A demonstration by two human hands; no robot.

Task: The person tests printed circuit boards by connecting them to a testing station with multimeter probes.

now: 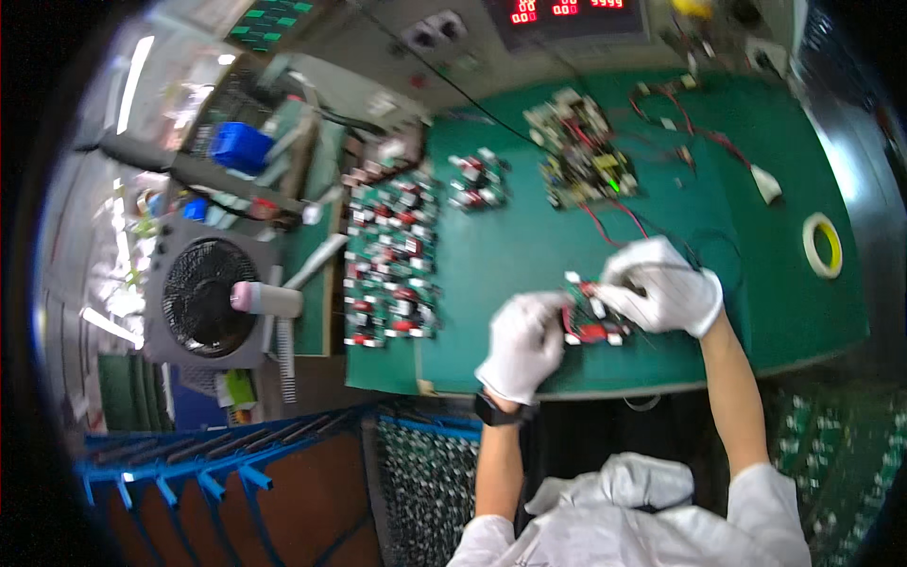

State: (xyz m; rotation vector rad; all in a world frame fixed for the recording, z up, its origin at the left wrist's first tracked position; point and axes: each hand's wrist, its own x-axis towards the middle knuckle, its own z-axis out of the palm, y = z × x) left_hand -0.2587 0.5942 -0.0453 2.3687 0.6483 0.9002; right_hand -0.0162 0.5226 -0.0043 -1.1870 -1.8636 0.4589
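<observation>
A small green circuit board (597, 327) with red and white parts lies near the front edge of the green table, between my two white-gloved hands. My left hand (525, 346) is closed, its fingertips gripping the board's left edge. My right hand (661, 289) reaches over the board's upper right side with thumb and fingers pinched together. What those fingers hold, if anything, is hidden. Behind the hands, red wires (605, 225) run from a larger board assembly (584, 156) that has a green light on it.
Rows of similar boards (392, 260) stand at the table's left, with a pair of boards (479, 180) beside them. A roll of tape (822, 246) lies at the right. A fan (210, 295) and a pink-capped bottle (269, 300) are further left. A red-digit display (567, 14) stands behind.
</observation>
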